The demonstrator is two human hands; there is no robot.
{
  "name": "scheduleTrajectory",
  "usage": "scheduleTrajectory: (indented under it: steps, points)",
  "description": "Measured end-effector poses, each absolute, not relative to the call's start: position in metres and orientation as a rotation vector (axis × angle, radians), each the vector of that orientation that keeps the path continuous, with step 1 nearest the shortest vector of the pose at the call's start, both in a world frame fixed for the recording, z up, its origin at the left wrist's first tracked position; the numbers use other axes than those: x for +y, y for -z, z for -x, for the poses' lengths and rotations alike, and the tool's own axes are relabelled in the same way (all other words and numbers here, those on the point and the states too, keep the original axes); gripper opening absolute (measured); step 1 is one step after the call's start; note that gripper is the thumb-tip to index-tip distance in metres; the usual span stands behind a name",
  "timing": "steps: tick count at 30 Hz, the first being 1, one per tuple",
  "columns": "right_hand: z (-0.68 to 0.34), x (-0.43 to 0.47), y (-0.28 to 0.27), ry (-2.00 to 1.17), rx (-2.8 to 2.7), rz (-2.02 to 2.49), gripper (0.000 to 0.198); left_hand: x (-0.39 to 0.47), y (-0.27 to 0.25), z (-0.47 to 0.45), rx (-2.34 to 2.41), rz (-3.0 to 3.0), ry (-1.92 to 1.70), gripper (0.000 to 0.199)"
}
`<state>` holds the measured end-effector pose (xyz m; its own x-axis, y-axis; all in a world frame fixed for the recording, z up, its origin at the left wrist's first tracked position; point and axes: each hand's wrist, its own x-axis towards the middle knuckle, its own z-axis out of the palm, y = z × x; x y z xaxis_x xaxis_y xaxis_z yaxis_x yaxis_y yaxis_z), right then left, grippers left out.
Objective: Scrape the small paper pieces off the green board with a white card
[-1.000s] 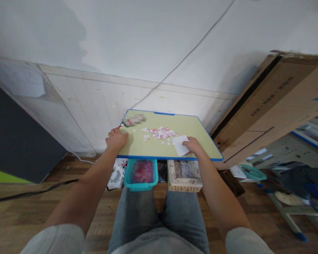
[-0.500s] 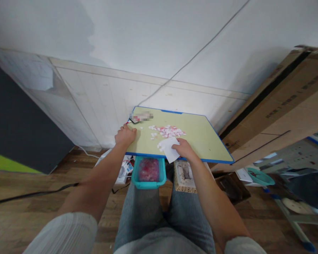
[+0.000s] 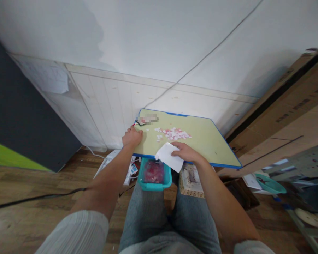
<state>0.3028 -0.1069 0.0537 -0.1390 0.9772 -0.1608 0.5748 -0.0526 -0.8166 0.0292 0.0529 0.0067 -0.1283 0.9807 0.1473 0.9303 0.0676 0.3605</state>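
Observation:
My right hand [image 3: 184,151] is closed on a white paper card [image 3: 170,157], which lies across the table's front edge and hangs partly over it. Below the card's left corner sits a teal plastic box [image 3: 154,186] with pinkish-red contents in a clear bag or film. My left hand [image 3: 132,137] grips the left edge of the small yellow-green table [image 3: 201,141], thumb on top. Between and beyond my hands lies a loose pile of small white and pink pieces [image 3: 176,133], with several stray bits to its left.
A phone-like dark object [image 3: 140,122] and a blurred item [image 3: 150,118] lie in the table's far left corner. Beside the teal box, a patterned box [image 3: 192,190] rests on my lap. Cardboard boxes [image 3: 281,116] lean at the right; a white wall stands behind.
My right hand has drawn the card toward me, past the table's front edge and over the teal box. The small bits at its left corner have left their spot. My left hand stays at the table edge.

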Motion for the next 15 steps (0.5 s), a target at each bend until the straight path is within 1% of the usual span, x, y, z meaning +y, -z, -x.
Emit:
scheduleTrajectory:
  steps: [2, 3, 6, 8, 15]
  points:
    - [-0.304, -0.106, -0.062, -1.135, -1.816, 1.559, 0.057, 0.053, -0.007, -0.029, 2.190, -1.977, -0.562, 0.063]
    - [-0.304, -0.103, -0.065, -1.089, -1.835, 1.568, 0.057, 0.053, -0.007, -0.029, 2.187, -1.977, -0.563, 0.063]
    - [-0.302, -0.084, -0.072, -0.757, -1.791, 1.769, 0.054, 0.053, -0.007, -0.028, 2.175, -1.984, -0.575, 0.063]
    - [-0.299, -0.068, -0.073, -0.612, -1.753, 1.863, 0.054, 0.053, -0.007, -0.028, 2.170, -1.987, -0.585, 0.063]
    - [-0.298, -0.050, -0.074, -0.545, -1.754, 1.958, 0.057, 0.055, -0.003, -0.027, 2.164, -1.994, -0.610, 0.062]
